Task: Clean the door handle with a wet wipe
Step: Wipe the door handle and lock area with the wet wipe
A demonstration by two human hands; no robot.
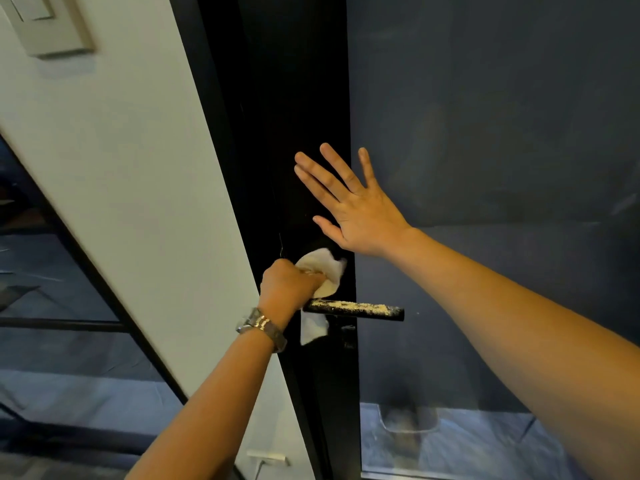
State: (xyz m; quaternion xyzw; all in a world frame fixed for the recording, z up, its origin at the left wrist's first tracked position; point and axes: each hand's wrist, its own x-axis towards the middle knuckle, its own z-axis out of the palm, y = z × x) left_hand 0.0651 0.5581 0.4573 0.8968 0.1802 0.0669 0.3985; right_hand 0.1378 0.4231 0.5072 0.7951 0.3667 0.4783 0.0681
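Observation:
A black lever door handle point(363, 310) juts to the right from the dark door frame point(301, 116); pale dusty specks coat its top. My left hand point(289, 287), with a metal watch on the wrist, grips a crumpled white wet wipe point(323, 268) at the handle's inner end, and part of the wipe hangs below the handle. My right hand point(349, 202) lies flat with its fingers spread on the door above the handle, across the frame's edge and the glass.
The door's dark glass pane point(502, 133) fills the right side. A white wall point(121, 150) with a switch plate point(48, 22) at top left stands left of the frame. A black-framed glass partition point(69, 306) sits lower left.

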